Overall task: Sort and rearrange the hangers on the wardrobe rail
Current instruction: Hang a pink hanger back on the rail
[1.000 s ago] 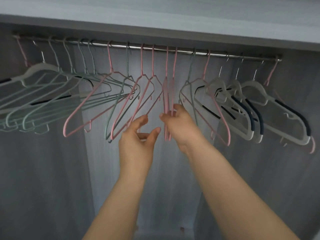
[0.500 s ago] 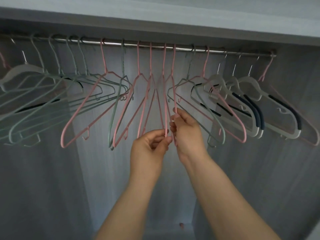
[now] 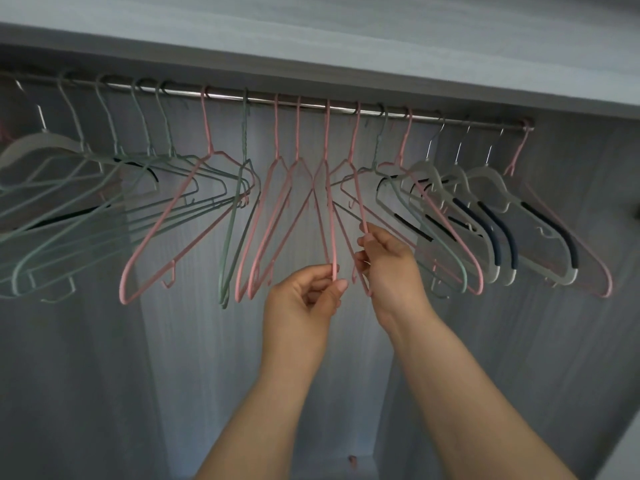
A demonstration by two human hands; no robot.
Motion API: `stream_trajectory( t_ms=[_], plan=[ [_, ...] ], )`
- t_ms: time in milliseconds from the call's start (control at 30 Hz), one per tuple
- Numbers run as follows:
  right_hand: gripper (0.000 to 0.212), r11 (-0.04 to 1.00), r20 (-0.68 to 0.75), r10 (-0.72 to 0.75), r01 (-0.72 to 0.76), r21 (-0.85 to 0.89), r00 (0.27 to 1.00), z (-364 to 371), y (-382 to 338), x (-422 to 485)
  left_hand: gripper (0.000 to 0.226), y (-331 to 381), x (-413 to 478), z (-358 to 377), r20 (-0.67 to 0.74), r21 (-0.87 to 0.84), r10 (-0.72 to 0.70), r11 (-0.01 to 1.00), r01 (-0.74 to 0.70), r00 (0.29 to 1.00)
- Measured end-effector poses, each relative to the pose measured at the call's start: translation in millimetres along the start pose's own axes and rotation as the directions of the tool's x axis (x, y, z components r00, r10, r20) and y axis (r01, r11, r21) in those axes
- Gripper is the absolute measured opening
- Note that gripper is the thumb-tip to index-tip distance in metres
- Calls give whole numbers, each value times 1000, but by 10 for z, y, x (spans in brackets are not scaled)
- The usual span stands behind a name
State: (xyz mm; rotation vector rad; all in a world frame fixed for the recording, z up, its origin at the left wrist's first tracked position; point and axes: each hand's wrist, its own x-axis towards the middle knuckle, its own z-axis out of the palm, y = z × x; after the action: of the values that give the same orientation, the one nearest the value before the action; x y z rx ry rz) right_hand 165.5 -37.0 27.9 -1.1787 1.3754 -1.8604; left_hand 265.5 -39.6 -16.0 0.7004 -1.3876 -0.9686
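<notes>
grip – left hand [image 3: 304,296] pinches bottom of pink hanger [image 3: 331,230] | right hand [image 3: 388,265] seemingly holds neighbouring pink hanger [image 3: 358,195]

A pale grey wood-grain shelf board [image 3: 346,46] spans the top. Below it, the grey grained back panel [image 3: 104,375] is lit brighter at centre and dimmer towards the left and right.

— How is the light?
— Dim, with a cool grey cast. The brightest patch sits on the back panel [image 3: 311,140] in the middle and fades to shadow at both sides.
— Any glare?
— Only a thin highlight along the rail [image 3: 259,100].
— And sharpness?
— The centre is fairly crisp. The white hanger [image 3: 38,145] at the far left smears, and the rail bows with wide-angle distortion.
</notes>
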Motion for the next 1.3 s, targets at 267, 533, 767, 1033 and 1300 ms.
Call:
stream_trajectory(
  t_ms=[267,533,767,1033,1300],
  plan=[
    [23,991,16,37,-35,-127,999,4,-16,-88,29,64,-109,-64,-23,135,45,990,-41,999],
    [60,678,115,-352,337,-653,929,24,-138,-375,29,407,-262,-488,-218,336,412,883,-328,885],
    [41,535,342,-498,593,-602,797,572,-228,-593,39,437,-124,-1292,-442,535,467,823,-194,765],
    [50,619,490,-242,522,-586,837,1357,-223,-550,44,399,92,-1742,-382,549,239,836,11,893],
    [75,423,338,134,254,-869,932,1734,-264,-243,18,75,305,-1759,-218,463,92,886,20,972]
  ],
)
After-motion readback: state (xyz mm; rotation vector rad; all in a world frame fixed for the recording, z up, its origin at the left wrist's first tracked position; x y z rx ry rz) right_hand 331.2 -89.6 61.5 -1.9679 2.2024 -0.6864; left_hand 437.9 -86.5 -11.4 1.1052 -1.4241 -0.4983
